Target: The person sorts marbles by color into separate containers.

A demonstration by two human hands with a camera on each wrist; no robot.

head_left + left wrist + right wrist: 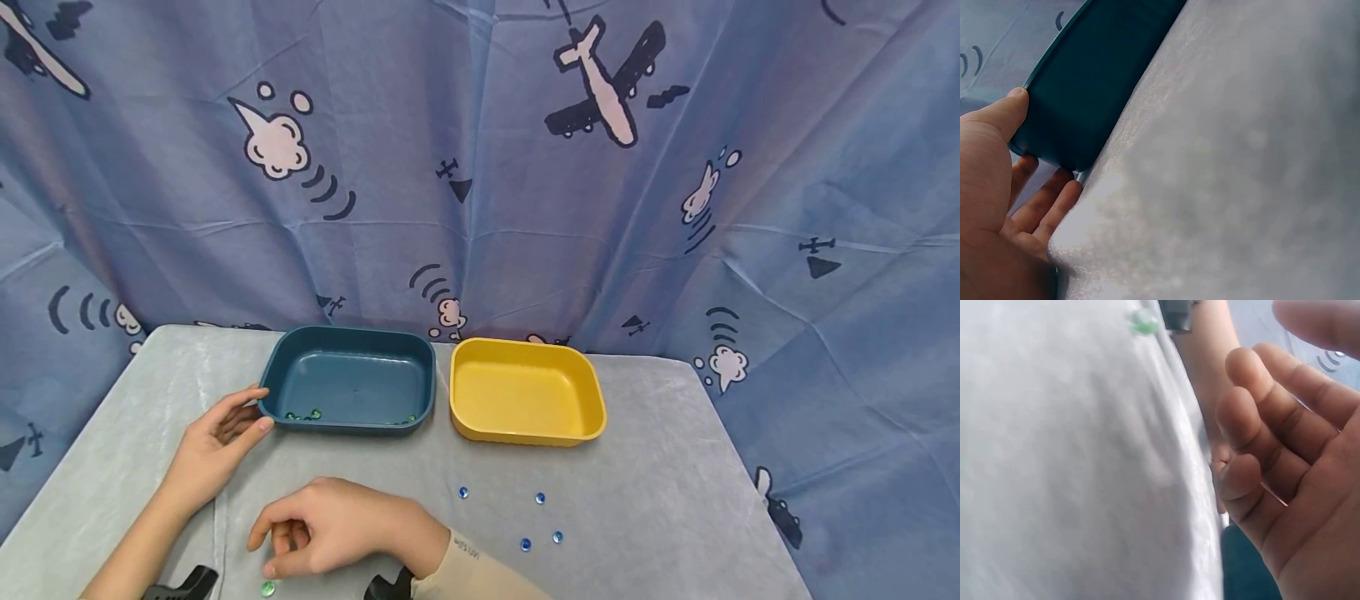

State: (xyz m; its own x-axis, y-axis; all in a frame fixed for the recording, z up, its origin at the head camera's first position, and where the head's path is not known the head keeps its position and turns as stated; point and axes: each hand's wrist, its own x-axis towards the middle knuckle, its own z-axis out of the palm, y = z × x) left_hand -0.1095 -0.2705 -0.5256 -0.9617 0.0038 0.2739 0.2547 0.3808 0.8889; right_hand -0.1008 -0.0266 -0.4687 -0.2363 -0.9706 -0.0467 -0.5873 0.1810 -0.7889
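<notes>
My left hand (217,450) holds the near left corner of a dark teal plastic bin (360,429), thumb and index finger on either side of that corner. In the left wrist view the thumb (1013,109) lies at the rim of the bin, with the other fingers loosely bent by its corner. A few green glass beads (316,413) lie inside along the bin's near wall. My right hand (337,525) hovers over the near left of the table, fingers loosely bent and holding nothing. Just in front of its fingertips a green glass bead (267,589) lies on the cloth.
A yellow bin (525,439) stands right of the teal one, a narrow gap between them. Several blue glass beads (540,498) are scattered on the grey cloth (660,500) in front of it. A blue patterned curtain (390,167) hangs behind the table.
</notes>
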